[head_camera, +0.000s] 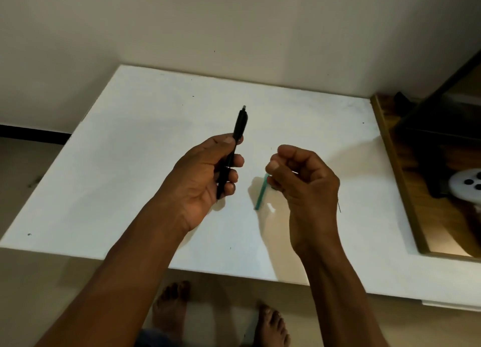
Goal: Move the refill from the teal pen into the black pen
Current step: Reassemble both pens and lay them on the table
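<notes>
Fingers [238, 160] of our left hand [205, 174] curl round the black pen [240, 124] over the white table [130, 138], our right hand [302, 180] pinching the teal pen [261, 193] by its far end.

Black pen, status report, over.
Left hand grips black pen. Right hand pinches teal pen at its top end. No clear sight of refill. Nothing between the pens.

The left hand [205, 180] grips the black pen [240, 125], pointing to twelve o'clock; at three o'clock the right hand [304, 180] pinches the teal pen [261, 194].
</notes>
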